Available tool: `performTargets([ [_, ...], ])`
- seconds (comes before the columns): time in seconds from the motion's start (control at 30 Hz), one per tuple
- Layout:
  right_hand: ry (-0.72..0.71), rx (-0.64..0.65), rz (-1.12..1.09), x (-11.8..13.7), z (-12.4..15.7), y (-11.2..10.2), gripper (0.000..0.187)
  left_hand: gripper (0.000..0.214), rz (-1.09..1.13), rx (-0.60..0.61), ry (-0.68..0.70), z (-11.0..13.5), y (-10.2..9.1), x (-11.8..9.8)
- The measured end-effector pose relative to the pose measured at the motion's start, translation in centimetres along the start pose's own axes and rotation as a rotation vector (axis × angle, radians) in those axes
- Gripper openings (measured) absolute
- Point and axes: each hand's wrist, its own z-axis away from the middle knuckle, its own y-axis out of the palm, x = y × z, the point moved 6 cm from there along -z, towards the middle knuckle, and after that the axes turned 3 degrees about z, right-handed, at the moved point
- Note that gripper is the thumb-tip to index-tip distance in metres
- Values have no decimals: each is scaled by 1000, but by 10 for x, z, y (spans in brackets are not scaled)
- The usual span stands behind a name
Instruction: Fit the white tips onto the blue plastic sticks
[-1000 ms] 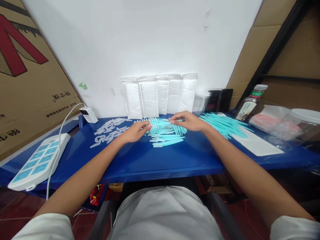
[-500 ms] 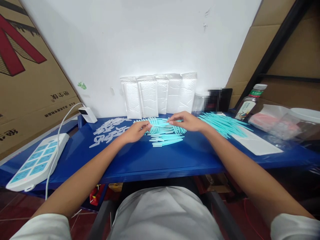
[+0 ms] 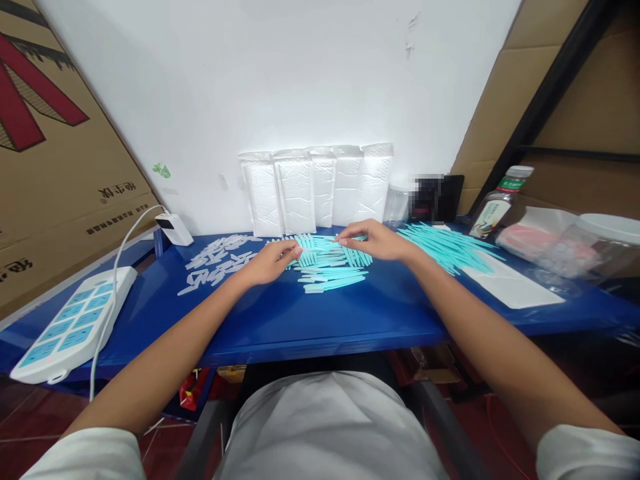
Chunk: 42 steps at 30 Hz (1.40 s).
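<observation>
Both my hands meet over a spread of slim turquoise eyebrow razors (image 3: 333,275) at the table's middle. My left hand (image 3: 273,261) is closed in a pinch at the left end of one razor. From the other side, my right hand (image 3: 373,240) pinches the same razor's handle between thumb and fingertips. The held razor is hard to separate by eye from those beneath it. To the left lie loose clear plastic caps (image 3: 215,263) in a scattered heap. A larger pile of turquoise razors (image 3: 445,247) rests right of my right hand.
White padded mailers (image 3: 295,193) lean against the wall behind my hands. At the left are a power strip (image 3: 75,323) and a white charger (image 3: 174,229) with its cable. A bottle (image 3: 503,200), a clear tub (image 3: 613,243) and a white sheet (image 3: 520,287) occupy the right.
The hands stay almost in place, still pinched over the razors. My right hand has shifted very slightly up and left; the whole view has drifted a little.
</observation>
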Motion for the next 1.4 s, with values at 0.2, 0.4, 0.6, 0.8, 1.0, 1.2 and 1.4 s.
performTargets([
  [0.2, -28, 24, -2, 12, -2, 16, 44, 46, 27, 2, 13, 0, 8, -5],
  [0.4, -18, 85, -5, 12, -3, 25, 47, 47, 34, -14, -10, 0, 21, -7],
  [0.6, 28, 184, 70, -5, -2, 21, 43, 32, 326, -170, -204, -4, 5, 11],
  [0.8, 207, -64, 436, -44, 5, -33, 35, 37, 525, -176, -231, -4, 4, 27],
  [1.0, 749, 46, 837, -109, 40, -91, 26, 47, 601, -137, -155, -4, 9, 25],
  [1.2, 922, 258, 866, -125, 49, -83, 35, 34, 426, -198, -176, -3, 1, 26],
  [1.4, 879, 268, 828, -125, 45, -75, 32, 50, 360, -249, -170, -2, -4, 26],
])
